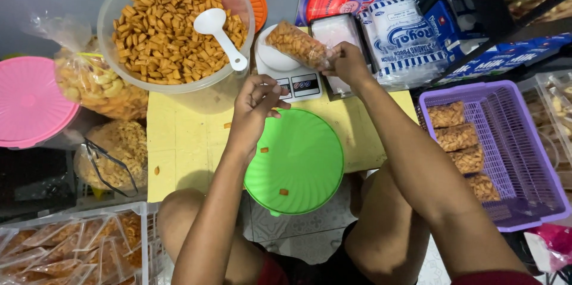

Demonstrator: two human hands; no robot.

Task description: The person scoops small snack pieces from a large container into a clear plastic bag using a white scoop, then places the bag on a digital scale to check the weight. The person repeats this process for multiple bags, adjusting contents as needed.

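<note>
A filled clear snack pouch [296,44] is pinched at its open end by the fingers of the right hand [347,63] and rests on the white kitchen scale [286,70], at 12 o'clock on the yellow surface [179,142]. The left hand [255,106] is held above the green lid [298,163], fingers curled together; contents cannot be told. A crackers bowl [173,29] with a white scoop [221,33] is noted at 11 o'clock, a purple basket [512,160] at 3 o'clock.
</note>
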